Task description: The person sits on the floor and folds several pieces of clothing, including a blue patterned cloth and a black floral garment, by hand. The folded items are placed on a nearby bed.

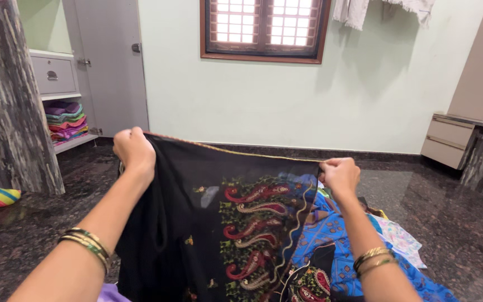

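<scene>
Both hands are raised at mid-frame, each closed tight on the top edge of a black embroidered cloth (197, 223): the left hand (134, 151) grips the corner at centre left, the right hand (340, 175) pinches the gold-trimmed hem at centre right, so the edge runs taut between them. That cloth, sheer and dark, fills the lower middle of the frame, hanging down toward the camera, with a band of red paisley and green stitching beside a wavy gold line on its right half. Behind everything, a pale green wall (264, 100) spans the upper frame above a dark polished stone floor (443, 223). A grey cupboard door (110, 61) stands open at upper left, beside a marbled pillar (6, 100). A wood-framed window (264, 28) with a bright grille sits at top centre, and a whitish towel (359, 10) hangs at upper right. A blue printed fabric (342, 246) lies on the floor under the right forearm, lower right, with a light floral piece (401, 240) just beside it. A beige drawer unit (448, 142) stands at the right edge. Folded clothes (67, 122) in pink, purple and green are stacked on the cupboard shelf, left. A striped ball (1, 197) rests on the floor at far left. Gold bangles (88, 244) circle both wrists.
</scene>
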